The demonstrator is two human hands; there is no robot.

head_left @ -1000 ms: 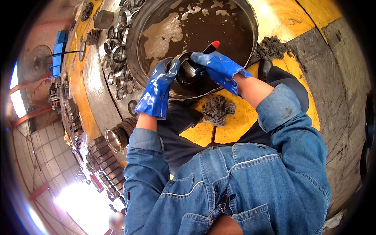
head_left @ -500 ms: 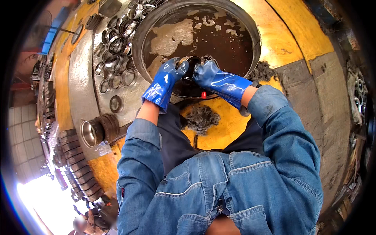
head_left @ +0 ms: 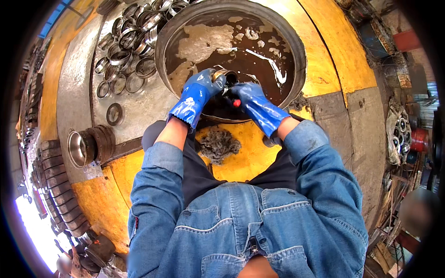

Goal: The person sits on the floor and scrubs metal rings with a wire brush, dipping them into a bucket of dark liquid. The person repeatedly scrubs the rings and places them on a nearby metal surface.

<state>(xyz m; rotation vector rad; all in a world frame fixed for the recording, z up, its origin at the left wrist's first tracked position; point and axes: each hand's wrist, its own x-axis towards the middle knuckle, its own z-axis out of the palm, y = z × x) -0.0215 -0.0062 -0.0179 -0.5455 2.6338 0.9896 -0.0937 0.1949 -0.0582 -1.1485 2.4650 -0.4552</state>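
My left hand point(head_left: 202, 83), in a wet blue rubber glove, is closed round a metal ring point(head_left: 225, 74), tilted over a wide round basin point(head_left: 160, 58) of dark brown liquid. Close against the ring's lower right side is my right hand point(head_left: 250, 95), gloved alike, with its fingers curled. What those fingers hold is mostly hidden; a small red end point(head_left: 237, 103) shows beside them, perhaps part of a tool. Pale foam point(head_left: 204, 41) floats on the liquid.
Many metal rings point(head_left: 121, 56) are heaped left of the basin. A single ring point(head_left: 114, 114) lies nearer me. Stacked round parts point(head_left: 101, 141) end in a shiny bowl-like piece point(head_left: 79, 149). A grey fibrous wad point(head_left: 220, 146) lies on the yellow floor between my legs.
My right hand has moved lower and turned beside the ring, and the red end has risen nearer the fingers. A dark fuzzy clump by that hand no longer shows. The view has swung rightward.
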